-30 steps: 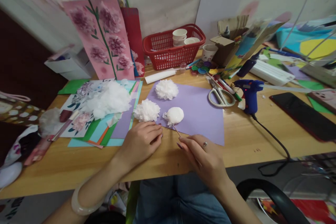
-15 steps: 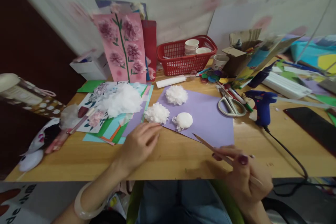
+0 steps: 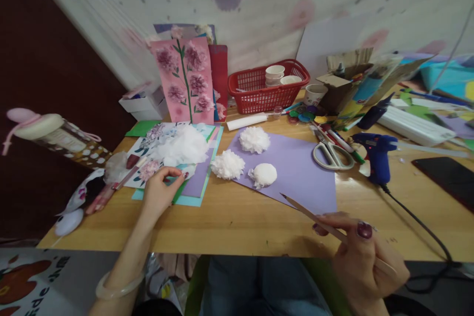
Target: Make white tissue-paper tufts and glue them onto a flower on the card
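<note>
My left hand (image 3: 160, 191) is at the left paper stack, thumb and forefinger pinched on a thin white tissue paper piece (image 3: 189, 172). Just behind it lies a heap of white tissue paper pieces (image 3: 182, 146). My right hand (image 3: 365, 256) grips a pencil (image 3: 309, 213), its dark tip pointing left over the edge of a purple sheet (image 3: 303, 170). On that sheet sit a white tissue flower (image 3: 254, 139) and a smooth white ball with a ruffled side (image 3: 264, 175). Another white tissue flower (image 3: 227, 165) rests at the sheet's left edge.
Scissors (image 3: 332, 154) and a blue glue gun (image 3: 376, 155) with a cord lie to the right, beside a phone (image 3: 448, 182). A red basket (image 3: 264, 98) with paper cups stands behind. At left are a bottle (image 3: 55, 133) and a pink flower picture (image 3: 185, 79).
My left hand has moved left from beside the tissue flower to the tissue heap and pinched a piece. My right hand still holds the pencil. The camera view has shifted slightly.
</note>
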Demonstrator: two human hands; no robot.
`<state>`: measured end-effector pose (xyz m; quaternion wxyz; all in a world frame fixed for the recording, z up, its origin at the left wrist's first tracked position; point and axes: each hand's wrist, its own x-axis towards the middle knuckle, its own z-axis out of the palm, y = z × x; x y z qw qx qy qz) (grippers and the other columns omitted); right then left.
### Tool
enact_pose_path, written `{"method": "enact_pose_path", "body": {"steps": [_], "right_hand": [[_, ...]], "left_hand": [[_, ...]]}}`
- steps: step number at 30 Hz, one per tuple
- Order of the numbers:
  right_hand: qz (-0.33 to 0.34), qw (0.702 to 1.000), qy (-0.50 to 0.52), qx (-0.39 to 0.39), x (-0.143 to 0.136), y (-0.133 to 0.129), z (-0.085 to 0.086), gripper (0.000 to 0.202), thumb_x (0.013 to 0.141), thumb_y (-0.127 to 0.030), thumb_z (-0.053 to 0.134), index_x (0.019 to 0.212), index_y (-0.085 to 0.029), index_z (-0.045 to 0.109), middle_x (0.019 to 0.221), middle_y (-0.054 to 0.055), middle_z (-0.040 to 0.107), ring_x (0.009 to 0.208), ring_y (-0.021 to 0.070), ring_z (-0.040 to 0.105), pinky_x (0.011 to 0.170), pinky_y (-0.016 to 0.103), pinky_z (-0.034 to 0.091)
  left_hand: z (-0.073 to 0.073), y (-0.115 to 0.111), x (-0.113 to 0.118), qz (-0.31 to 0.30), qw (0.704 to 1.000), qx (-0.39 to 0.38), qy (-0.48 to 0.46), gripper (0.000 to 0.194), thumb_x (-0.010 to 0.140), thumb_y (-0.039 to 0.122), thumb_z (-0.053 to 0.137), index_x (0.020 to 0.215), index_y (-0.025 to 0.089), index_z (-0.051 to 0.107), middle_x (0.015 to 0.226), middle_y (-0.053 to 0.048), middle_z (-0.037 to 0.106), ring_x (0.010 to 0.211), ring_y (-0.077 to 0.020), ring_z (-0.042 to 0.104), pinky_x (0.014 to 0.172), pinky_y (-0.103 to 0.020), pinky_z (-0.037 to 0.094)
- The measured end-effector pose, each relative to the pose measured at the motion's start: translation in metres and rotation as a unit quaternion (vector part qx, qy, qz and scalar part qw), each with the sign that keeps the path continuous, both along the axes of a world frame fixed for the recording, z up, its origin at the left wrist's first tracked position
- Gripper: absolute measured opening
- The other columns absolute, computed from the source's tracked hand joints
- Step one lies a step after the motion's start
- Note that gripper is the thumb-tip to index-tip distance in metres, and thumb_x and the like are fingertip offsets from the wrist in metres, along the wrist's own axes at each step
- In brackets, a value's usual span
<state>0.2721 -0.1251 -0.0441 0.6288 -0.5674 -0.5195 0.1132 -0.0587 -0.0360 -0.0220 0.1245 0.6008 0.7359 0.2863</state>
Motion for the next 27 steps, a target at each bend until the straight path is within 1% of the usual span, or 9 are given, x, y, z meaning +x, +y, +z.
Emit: {"method": "enact_pose_path", "body": {"steps": [2,4,7,9,11,13,15,21,27], "right_hand": [[0.024,0.998,0.051,0.003,-0.004,0.001,0.001,0.043,0.095,-0.038,0.043,0.070,-0.016,0.071,0.055,0.005,0.064,0.049,0.0176,0.061,0.046,0.028,0.044],[0.060,0.994,0.087,0.001,-0.010,0.003,0.004,0.045,0.096,-0.039,0.042,0.069,-0.016,0.070,0.055,0.005,0.063,0.048,0.0170,0.059,0.046,0.029,0.045],[0.141,0.985,0.098,-0.009,-0.021,0.004,0.009,0.043,0.097,-0.037,0.042,0.073,-0.017,0.070,0.056,0.004,0.061,0.053,0.0164,0.060,0.050,0.028,0.047],[0.190,0.977,0.099,-0.012,-0.025,0.003,0.010,0.039,0.098,-0.034,0.041,0.077,-0.018,0.070,0.058,0.003,0.061,0.056,0.0154,0.060,0.052,0.026,0.048],[0.221,0.969,0.112,-0.016,-0.027,0.001,0.009,0.038,0.099,-0.032,0.041,0.079,-0.019,0.070,0.059,0.002,0.062,0.056,0.0143,0.061,0.052,0.025,0.048],[0.230,0.963,0.136,-0.017,-0.026,-0.002,0.007,0.038,0.099,-0.032,0.040,0.081,-0.020,0.071,0.059,0.002,0.062,0.056,0.0138,0.061,0.052,0.024,0.048],[0.234,0.959,0.157,-0.013,-0.025,-0.003,0.007,0.038,0.099,-0.033,0.041,0.081,-0.019,0.071,0.059,0.002,0.062,0.055,0.0136,0.060,0.050,0.024,0.048],[0.237,0.949,0.210,-0.017,-0.019,-0.004,0.007,0.042,0.099,-0.034,0.041,0.075,-0.017,0.071,0.055,0.003,0.062,0.051,0.0143,0.060,0.048,0.025,0.049],[0.208,0.955,0.209,-0.026,-0.019,-0.004,0.008,0.041,0.098,-0.036,0.042,0.074,-0.018,0.071,0.055,0.003,0.062,0.051,0.0146,0.060,0.048,0.026,0.049]], "left_hand": [[0.008,-0.008,0.011,-0.062,0.987,0.008,-0.151,0.019,0.074,0.037,0.064,0.074,0.019,0.059,0.080,-0.004,0.069,0.075,-0.0178,0.064,0.061,-0.025,0.052],[0.017,-0.017,0.027,-0.109,0.958,-0.009,-0.264,0.020,0.068,0.034,0.071,0.072,0.018,0.058,0.072,-0.002,0.068,0.070,-0.0154,0.065,0.063,-0.023,0.052],[0.027,-0.028,0.056,-0.168,0.925,-0.068,-0.333,0.019,0.066,0.029,0.075,0.077,0.017,0.064,0.072,-0.002,0.070,0.068,-0.0141,0.065,0.064,-0.023,0.052],[0.030,-0.031,0.074,-0.210,0.912,-0.090,-0.340,0.014,0.069,0.026,0.072,0.077,0.016,0.067,0.073,-0.003,0.071,0.068,-0.0138,0.065,0.065,-0.023,0.053],[0.031,-0.032,0.089,-0.246,0.904,-0.095,-0.336,0.010,0.071,0.024,0.069,0.077,0.016,0.068,0.075,-0.003,0.071,0.071,-0.0143,0.066,0.068,-0.024,0.053],[0.029,-0.032,0.099,-0.268,0.902,-0.099,-0.325,0.009,0.074,0.023,0.066,0.079,0.016,0.068,0.078,-0.004,0.072,0.075,-0.0150,0.066,0.071,-0.025,0.054],[0.027,-0.033,0.106,-0.273,0.904,-0.110,-0.310,0.010,0.076,0.023,0.065,0.081,0.016,0.068,0.081,-0.004,0.072,0.077,-0.0152,0.066,0.074,-0.026,0.053],[0.019,-0.038,0.111,-0.274,0.917,-0.125,-0.261,0.011,0.079,0.024,0.062,0.084,0.017,0.069,0.083,-0.005,0.073,0.078,-0.0162,0.067,0.072,-0.027,0.054],[0.020,-0.040,0.111,-0.279,0.909,-0.136,-0.279,0.016,0.082,0.027,0.060,0.089,0.017,0.070,0.091,-0.007,0.075,0.086,-0.0183,0.069,0.079,-0.030,0.055]]}}
